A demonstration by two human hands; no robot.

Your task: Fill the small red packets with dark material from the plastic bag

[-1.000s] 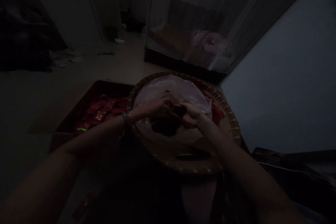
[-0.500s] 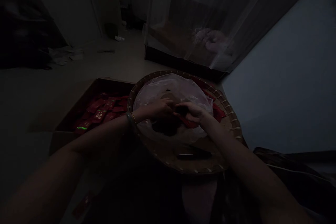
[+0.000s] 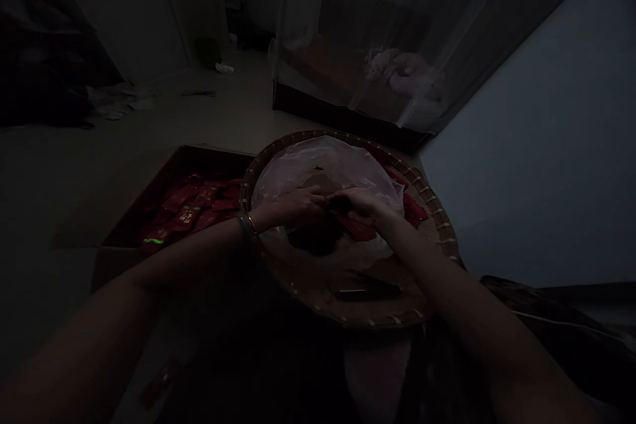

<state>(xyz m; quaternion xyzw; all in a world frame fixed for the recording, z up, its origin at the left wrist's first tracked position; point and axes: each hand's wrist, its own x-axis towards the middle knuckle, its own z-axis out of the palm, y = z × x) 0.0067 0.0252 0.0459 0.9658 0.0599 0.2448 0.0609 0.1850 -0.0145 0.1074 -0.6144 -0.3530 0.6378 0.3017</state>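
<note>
A thin see-through plastic bag (image 3: 325,162), lying in the middle of a round woven tray (image 3: 437,230). Left hand (image 3: 298,207) on top of the bag, fingers curled and mostly closed. Right hand (image 3: 360,205) just beside it, mostly closed too, fingertips nearly touching the left fingers. Too dark to tell what either hand grips. A thin bangle (image 3: 247,225) on the left wrist. One red packet (image 3: 355,228) poking out under the right hand. More red packets (image 3: 415,211) by the tray's right edge. A dark flat thing (image 3: 368,292) near the tray's front edge. A cardboard box (image 3: 213,160) full of red packets (image 3: 183,217) just beside the tray's left edge.
</note>
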